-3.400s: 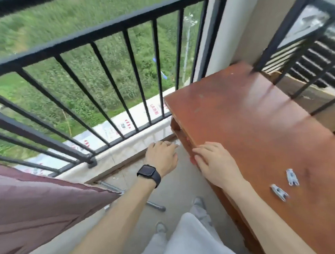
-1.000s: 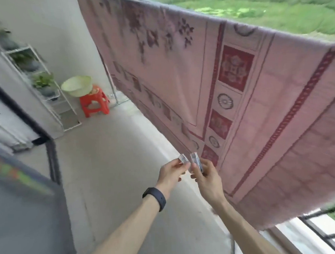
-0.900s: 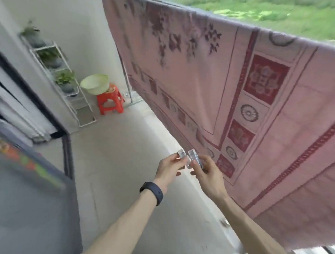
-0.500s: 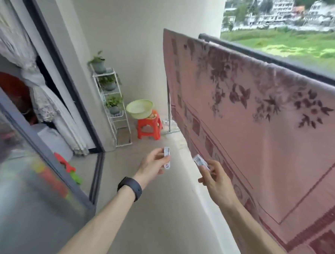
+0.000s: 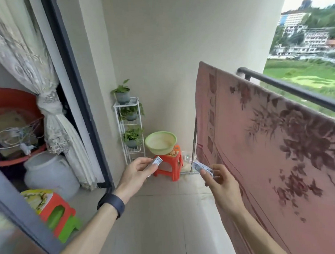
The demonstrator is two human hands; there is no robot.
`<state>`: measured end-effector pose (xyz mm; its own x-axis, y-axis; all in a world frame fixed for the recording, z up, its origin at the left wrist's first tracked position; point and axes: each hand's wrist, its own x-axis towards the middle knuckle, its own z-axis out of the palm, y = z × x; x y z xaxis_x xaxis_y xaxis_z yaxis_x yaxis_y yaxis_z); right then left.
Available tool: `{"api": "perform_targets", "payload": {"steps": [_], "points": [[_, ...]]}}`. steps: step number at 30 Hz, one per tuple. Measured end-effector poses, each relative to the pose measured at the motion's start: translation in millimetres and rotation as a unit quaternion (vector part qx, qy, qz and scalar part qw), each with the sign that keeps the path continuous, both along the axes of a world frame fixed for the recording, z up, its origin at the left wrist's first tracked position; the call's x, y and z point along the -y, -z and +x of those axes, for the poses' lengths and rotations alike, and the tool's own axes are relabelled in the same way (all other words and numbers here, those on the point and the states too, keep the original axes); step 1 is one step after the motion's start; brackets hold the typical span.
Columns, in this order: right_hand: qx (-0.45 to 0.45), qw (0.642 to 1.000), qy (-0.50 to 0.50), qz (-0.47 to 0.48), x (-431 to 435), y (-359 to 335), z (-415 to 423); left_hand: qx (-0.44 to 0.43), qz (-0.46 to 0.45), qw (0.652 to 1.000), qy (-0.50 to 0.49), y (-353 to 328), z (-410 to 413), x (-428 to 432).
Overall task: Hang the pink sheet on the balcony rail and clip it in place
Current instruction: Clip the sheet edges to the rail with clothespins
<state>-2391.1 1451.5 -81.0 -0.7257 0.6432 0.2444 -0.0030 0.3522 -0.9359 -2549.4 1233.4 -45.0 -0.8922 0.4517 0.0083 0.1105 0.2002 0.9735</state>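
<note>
The pink sheet (image 5: 270, 141) with dark floral print hangs draped over the black balcony rail (image 5: 289, 90) along the right side. Its far edge ends short of the end wall, leaving a stretch of rail bare. My left hand (image 5: 135, 174), with a black watch on the wrist, pinches a small white clip (image 5: 157, 161) at mid-frame. My right hand (image 5: 219, 179) holds a second white clip (image 5: 201, 168) just left of the sheet, not touching the rail.
At the balcony's far end stand a white plant rack (image 5: 130, 126) with potted plants and a green basin (image 5: 160, 142) on a red stool (image 5: 169, 167). Left is a dark door frame (image 5: 77, 88) with a lace curtain, a white jug and stacked stools (image 5: 57, 216).
The view has swung from the brown table to along the sheet toward the far wall. The two clips have left the table and my hands, first together, have drawn apart with one each.
</note>
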Motion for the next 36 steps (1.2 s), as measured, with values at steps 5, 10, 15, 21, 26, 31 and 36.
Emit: {"api": "perform_targets", "payload": {"steps": [5,10,15,21,26,31,36], "points": [[0.015,0.999,0.030,0.020,-45,-5,-147,-0.028,-0.004,0.999,0.034,-11,-160,-49],[0.014,0.997,0.061,0.034,-89,-31,-262,-0.040,0.009,0.997,0.072,-39,-301,-118],[-0.003,0.996,0.076,0.037,-137,-53,-338,-0.038,0.005,0.991,0.128,-42,-395,-199],[0.008,0.989,0.096,0.114,-233,-68,-445,-0.053,0.005,0.986,0.155,-43,-510,-297],[-0.006,0.980,0.110,0.167,-307,-86,-538,-0.080,0.012,0.982,0.172,-50,-603,-376],[0.006,0.973,0.130,0.191,-357,-102,-612,-0.068,0.011,0.976,0.204,-60,-682,-443],[0.004,0.952,0.198,0.234,-410,-104,-666,0.016,0.042,0.970,0.239,-57,-753,-536]]}}
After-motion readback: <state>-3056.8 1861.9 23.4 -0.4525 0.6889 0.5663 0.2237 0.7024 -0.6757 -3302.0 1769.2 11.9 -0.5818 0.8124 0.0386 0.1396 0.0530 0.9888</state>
